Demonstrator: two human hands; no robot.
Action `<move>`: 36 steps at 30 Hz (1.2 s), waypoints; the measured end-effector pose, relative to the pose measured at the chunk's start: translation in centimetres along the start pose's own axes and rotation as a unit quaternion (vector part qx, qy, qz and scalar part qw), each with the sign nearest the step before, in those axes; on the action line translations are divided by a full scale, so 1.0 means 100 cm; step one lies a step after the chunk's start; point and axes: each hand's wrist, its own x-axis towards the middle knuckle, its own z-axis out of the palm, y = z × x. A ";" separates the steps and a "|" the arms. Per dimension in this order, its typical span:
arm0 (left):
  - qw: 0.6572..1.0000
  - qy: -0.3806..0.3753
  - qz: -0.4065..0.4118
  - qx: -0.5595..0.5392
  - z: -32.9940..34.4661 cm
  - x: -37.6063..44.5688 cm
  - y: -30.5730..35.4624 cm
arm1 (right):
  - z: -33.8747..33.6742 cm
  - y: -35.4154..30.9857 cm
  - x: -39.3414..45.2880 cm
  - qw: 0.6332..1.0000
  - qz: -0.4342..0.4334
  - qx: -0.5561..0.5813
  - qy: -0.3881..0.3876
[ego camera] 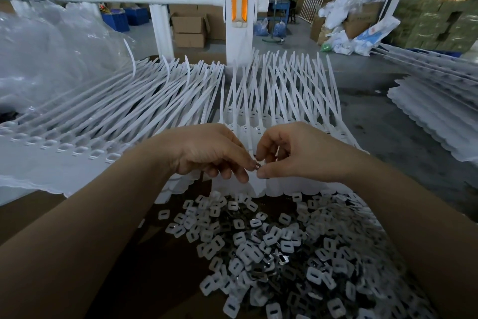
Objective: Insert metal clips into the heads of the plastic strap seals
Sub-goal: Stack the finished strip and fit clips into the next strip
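Rows of white plastic strap seals lie fanned out in front of me, heads toward me and tails pointing away. My left hand and my right hand meet over the seal heads at the middle. Between their fingertips sits one small metal clip, pinched from both sides. Below my hands a loose heap of metal clips and white plastic caps fills a cardboard box. My hands hide the seal head directly beneath the clip.
More seal strips spread to the left, and another stack lies on the right. Clear plastic bags pile at the left. A white railing post stands behind the seals. Cardboard boxes sit on the floor beyond.
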 end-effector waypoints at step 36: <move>0.979 0.029 0.031 0.201 -0.001 0.002 0.004 | -0.005 0.012 0.005 0.998 0.003 -0.062 -0.001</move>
